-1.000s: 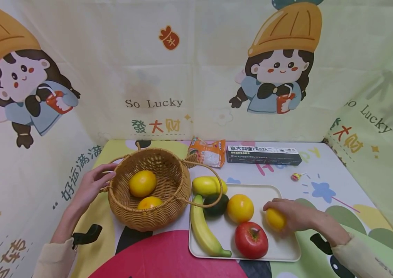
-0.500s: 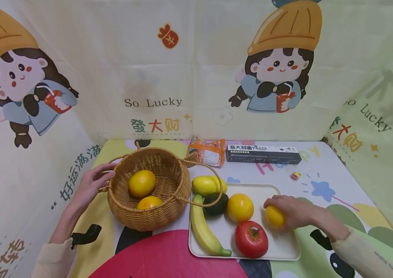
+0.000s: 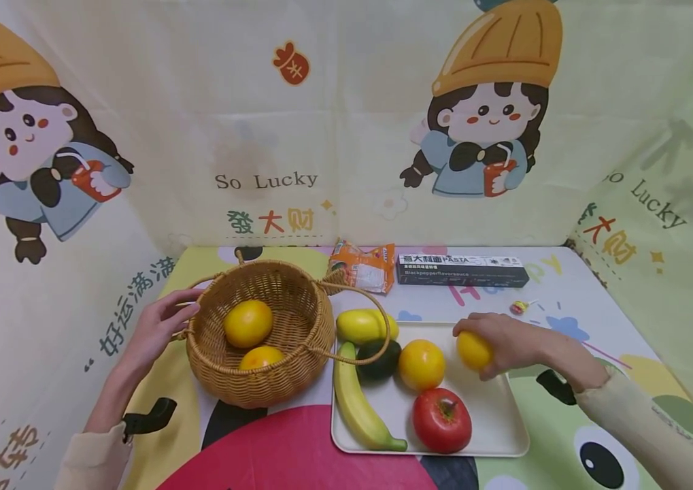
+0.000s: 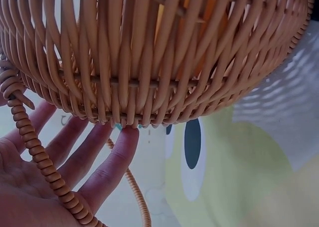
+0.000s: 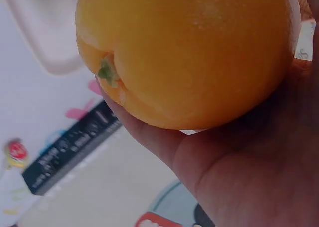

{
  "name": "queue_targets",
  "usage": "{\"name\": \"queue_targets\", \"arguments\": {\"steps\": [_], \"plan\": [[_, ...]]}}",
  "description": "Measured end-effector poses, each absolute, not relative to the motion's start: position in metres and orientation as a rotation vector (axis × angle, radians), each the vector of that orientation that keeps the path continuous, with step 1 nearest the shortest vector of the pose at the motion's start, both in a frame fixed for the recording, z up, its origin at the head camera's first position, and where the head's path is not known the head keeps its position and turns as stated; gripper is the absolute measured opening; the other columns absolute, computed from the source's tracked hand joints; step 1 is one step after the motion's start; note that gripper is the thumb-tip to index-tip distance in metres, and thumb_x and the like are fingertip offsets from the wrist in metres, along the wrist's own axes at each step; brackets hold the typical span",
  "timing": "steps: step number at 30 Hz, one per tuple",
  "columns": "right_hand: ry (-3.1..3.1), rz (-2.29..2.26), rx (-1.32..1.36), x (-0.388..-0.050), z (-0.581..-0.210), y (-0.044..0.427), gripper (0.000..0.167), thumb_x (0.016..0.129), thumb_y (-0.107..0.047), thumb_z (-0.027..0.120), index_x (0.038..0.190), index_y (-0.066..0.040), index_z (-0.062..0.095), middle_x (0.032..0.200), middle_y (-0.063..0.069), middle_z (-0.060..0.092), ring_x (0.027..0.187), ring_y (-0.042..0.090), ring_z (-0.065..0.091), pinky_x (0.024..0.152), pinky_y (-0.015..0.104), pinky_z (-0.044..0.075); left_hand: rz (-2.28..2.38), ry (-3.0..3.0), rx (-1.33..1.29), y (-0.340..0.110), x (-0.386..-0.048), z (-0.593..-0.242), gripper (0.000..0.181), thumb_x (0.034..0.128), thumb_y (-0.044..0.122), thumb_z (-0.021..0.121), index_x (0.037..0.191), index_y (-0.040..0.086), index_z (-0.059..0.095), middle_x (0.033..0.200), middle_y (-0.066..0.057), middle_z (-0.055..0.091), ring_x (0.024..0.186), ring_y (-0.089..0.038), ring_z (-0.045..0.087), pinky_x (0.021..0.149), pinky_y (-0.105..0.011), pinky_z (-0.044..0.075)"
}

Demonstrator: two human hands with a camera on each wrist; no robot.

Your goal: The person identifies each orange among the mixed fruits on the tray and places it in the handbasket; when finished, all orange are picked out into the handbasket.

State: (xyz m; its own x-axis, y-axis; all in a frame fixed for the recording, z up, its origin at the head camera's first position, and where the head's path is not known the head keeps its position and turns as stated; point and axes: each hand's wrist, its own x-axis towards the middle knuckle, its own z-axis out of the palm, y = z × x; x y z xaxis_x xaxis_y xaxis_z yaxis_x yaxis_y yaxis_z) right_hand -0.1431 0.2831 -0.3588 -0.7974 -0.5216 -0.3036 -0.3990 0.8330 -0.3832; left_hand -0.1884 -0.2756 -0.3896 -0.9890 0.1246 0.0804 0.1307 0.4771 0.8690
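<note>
While the left hand lies at the nine o'clock side of the wicker basket, fingers nearly straight and spread, the right hand has its fingers and thumb curled round an orange. The left fingertips seem to touch the weave (the handle crosses that palm without being gripped). The held orange is at the tray's two o'clock, well apart from the basket, which sits at nine o'clock from it; how high it is over the tray is hard to judge.

The work looks partway along. Two fruits are already in the basket: one orange fruit toward nine o'clock, another round fruit at six. Outside it, besides the held orange, the tray bears a round orange near its middle, a red apple at five, a banana at eight, an avocado at ten and a yellow mango past that.
</note>
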Motion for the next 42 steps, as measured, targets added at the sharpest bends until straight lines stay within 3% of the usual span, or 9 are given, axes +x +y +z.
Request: {"name": "queue_targets", "arguments": {"steps": [10, 27, 42], "plan": [[2.628, -0.356, -0.770, -0.163, -0.330, 0.253, 0.062, 0.065, -0.023, 0.086, 0.121, -0.017, 0.058, 0.110, 0.000, 0.058, 0.098, 0.020, 0.051, 0.081, 0.041, 0.049, -1.594, -2.680, -0.235, -0.275, -0.187, -0.388, 0.048, 0.0996, 0.030, 0.052, 0.134, -0.002, 0.049, 0.112, 0.023, 0.053, 0.093, 0.006, 0.057, 0.073, -0.019, 0.052], [2.587, -0.180, -1.065, -0.206, -0.278, 0.162, 0.065, 0.071, -0.025, 0.084, 0.128, -0.014, 0.055, 0.119, 0.005, 0.058, 0.103, 0.022, 0.053, 0.088, 0.039, 0.048, -1.589, -2.697, -0.222, -0.274, -0.188, -0.389, 0.048, 0.0999, 0.032, 0.051, 0.135, -0.002, 0.048, 0.113, 0.022, 0.051, 0.093, 0.006, 0.057, 0.073, -0.019, 0.052], [2.509, -0.173, -1.371, -0.233, -0.247, 0.085, 0.062, 0.068, -0.027, 0.084, 0.123, -0.013, 0.057, 0.113, 0.006, 0.060, 0.099, 0.021, 0.054, 0.085, 0.034, 0.046, -1.603, -2.689, -0.239, -0.276, -0.189, -0.391, 0.047, 0.1001, 0.028, 0.051, 0.135, -0.002, 0.048, 0.111, 0.024, 0.052, 0.093, 0.006, 0.057, 0.072, -0.019, 0.052]]}}
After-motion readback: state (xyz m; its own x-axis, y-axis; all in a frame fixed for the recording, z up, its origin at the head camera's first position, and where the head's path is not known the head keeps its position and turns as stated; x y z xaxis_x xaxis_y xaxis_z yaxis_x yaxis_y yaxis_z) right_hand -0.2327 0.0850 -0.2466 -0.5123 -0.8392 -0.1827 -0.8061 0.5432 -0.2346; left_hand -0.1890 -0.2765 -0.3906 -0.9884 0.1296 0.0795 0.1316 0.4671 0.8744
